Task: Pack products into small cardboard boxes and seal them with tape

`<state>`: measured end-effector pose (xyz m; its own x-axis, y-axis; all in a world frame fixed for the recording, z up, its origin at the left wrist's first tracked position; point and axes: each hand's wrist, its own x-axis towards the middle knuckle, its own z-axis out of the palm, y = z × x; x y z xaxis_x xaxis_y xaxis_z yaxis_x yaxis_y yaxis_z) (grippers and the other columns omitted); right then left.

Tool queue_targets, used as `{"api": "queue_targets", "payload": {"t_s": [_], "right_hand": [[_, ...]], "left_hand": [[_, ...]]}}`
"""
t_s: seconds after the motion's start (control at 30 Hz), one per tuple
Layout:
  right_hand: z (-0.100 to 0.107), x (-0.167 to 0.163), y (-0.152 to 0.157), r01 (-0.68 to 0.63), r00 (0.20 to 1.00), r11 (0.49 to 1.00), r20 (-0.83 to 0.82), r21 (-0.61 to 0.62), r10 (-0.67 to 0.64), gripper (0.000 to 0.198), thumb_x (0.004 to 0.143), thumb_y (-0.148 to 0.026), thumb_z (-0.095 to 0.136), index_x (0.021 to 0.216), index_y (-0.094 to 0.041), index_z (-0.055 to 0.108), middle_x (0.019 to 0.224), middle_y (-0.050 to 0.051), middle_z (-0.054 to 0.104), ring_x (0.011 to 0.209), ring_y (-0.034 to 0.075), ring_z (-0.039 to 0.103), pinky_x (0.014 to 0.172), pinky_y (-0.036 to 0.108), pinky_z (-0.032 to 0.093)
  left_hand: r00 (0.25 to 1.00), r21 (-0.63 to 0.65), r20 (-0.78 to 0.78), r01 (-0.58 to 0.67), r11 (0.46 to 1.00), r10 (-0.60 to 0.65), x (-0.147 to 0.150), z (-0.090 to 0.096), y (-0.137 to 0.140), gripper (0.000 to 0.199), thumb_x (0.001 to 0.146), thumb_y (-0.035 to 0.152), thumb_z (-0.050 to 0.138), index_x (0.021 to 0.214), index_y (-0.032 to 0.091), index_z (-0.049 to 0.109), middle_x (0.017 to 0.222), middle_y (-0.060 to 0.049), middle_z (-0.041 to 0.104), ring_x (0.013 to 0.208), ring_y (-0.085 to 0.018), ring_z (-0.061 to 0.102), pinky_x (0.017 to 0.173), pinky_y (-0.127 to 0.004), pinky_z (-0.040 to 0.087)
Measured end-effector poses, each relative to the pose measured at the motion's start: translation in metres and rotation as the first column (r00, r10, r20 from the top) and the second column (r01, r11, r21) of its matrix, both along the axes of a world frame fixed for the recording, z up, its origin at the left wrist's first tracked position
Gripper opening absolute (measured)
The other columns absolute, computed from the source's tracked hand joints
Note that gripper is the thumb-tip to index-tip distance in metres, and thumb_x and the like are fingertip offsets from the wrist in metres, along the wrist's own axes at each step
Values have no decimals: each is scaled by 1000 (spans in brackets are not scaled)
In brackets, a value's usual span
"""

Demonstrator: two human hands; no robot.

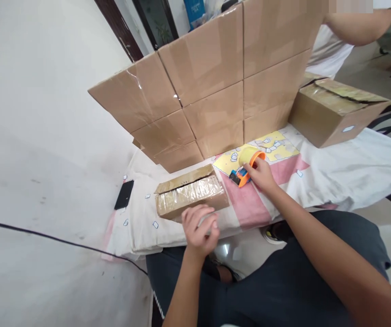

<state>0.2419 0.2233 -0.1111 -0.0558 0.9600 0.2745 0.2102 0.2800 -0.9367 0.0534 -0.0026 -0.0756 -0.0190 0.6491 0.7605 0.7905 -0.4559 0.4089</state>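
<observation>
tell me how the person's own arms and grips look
The left forearm and right forearm are slim and sleeveless in view. The left grip and right grip are ungloved human hands, with no watch, bracelet or marking visible on either wrist.

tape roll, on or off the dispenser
On: the tape roll sits against the orange side of the dispenser, held by the right hand.

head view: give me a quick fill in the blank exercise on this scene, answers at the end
The right hand touches a curved piece coloured ____.
In the picture, the black phone lies to the ____ of the low box.
The tall panel is made of ____.

Missing words: orange; left; cardboard
</observation>
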Motion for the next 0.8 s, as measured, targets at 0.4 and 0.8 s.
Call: {"api": "queue_targets", "payload": {"t_s": [0.4,0.8], "right_hand": [[35,45,-61,-56,982,955,-159,290,106,52,98,-62,35,63,-25,45,63,3,48,61,21,47,65,41,46],[41,47,8,226,909,972,-371,62,-188,62,88,-82,32,67,-26,46,64,1,38,66,20,48,62,36,50]], "left_hand": [[603,-476,792,505,720,100,99,29,91,36,74,52,77,66,18,69,61,1,49,61,-12,43,60,-27,34],[623,-575,762,528,625,175,116,8,20,50,72,56,77,52,19,51,53,4,31,54,-9,26,52,-26,20]]}}
